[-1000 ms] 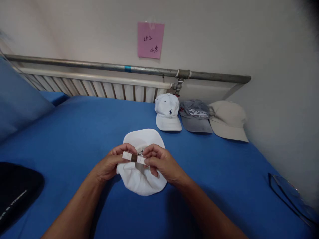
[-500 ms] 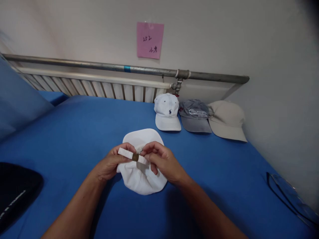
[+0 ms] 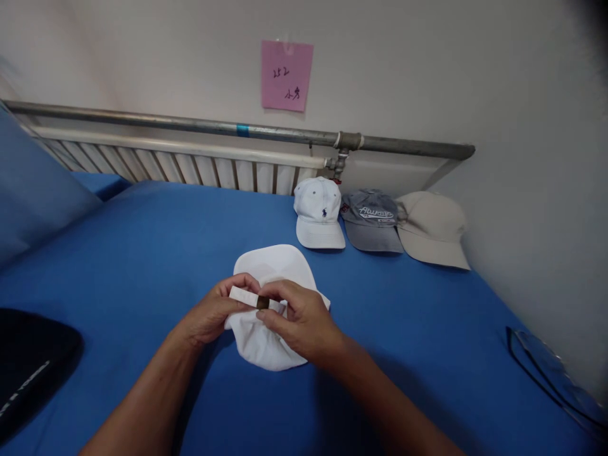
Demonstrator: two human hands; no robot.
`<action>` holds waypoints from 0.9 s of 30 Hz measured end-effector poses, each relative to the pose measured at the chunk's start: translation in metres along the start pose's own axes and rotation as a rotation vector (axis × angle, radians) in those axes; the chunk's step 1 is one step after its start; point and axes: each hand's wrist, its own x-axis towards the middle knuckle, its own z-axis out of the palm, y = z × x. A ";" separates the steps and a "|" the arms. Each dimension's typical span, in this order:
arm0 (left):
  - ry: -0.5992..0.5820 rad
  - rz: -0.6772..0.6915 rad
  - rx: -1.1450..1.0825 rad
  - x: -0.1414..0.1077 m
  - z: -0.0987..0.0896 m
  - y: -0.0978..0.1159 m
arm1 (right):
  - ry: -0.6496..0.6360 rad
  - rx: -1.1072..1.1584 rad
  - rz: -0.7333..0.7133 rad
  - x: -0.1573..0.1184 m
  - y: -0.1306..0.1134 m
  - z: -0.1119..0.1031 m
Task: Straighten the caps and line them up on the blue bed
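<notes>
A white cap (image 3: pixel 270 348) lies on the blue sheet with its brim away from me and its back strap toward my hands. My left hand (image 3: pixel 213 311) pinches the left part of the white strap (image 3: pixel 243 296) between thumb and fingers. My right hand (image 3: pixel 301 320) is closed on the strap at its brown buckle (image 3: pixel 263 303), thumb below and index finger above. The strap is raised over the cap's opening. My right fingers hide the strap's right end.
Along the wall stand a white cap (image 3: pixel 318 212), a grey cap (image 3: pixel 373 220) and a beige cap (image 3: pixel 434 229). A black item (image 3: pixel 35 373) lies at left, glasses (image 3: pixel 551 373) at right. Behind are a pipe (image 3: pixel 190 125) and a radiator (image 3: pixel 244 176).
My right hand has moved left and closed its thumb and index finger over the buckle. The strap has shifted slightly right, and the cap's right edge now shows beyond my right hand.
</notes>
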 end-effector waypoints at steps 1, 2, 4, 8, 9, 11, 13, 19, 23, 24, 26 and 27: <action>-0.002 0.003 0.003 0.000 0.000 0.001 | 0.002 -0.017 -0.020 0.000 0.001 0.000; -0.003 0.001 0.000 0.000 0.001 0.001 | 0.003 -0.031 -0.035 0.000 0.002 0.000; 0.004 0.006 -0.009 0.001 0.002 0.003 | 0.000 -0.052 -0.053 -0.001 0.003 0.000; -0.018 0.030 -0.036 0.000 0.002 0.006 | -0.014 -0.103 -0.060 -0.001 0.003 -0.001; -0.042 0.044 -0.036 0.000 0.000 0.006 | -0.020 -0.122 -0.065 -0.001 0.003 -0.001; -0.079 0.099 0.013 -0.002 -0.004 0.006 | -0.029 -0.155 -0.083 -0.001 0.003 0.000; -0.108 0.167 0.105 -0.005 -0.009 0.007 | -0.020 -0.177 -0.105 -0.001 0.002 0.001; -0.102 0.217 0.158 -0.015 -0.011 0.018 | 0.008 -0.125 -0.061 0.000 0.001 0.002; -0.029 0.163 0.090 -0.013 -0.004 0.022 | 0.053 -0.032 0.019 0.003 0.007 -0.003; -0.023 0.150 0.091 -0.012 -0.003 0.022 | 0.063 -0.012 0.032 0.004 0.009 -0.004; -0.012 0.144 0.116 -0.011 -0.004 0.019 | 0.075 0.013 0.033 0.005 0.012 -0.006; -0.002 0.154 0.143 -0.011 -0.005 0.018 | 0.077 0.011 0.022 0.005 0.012 -0.006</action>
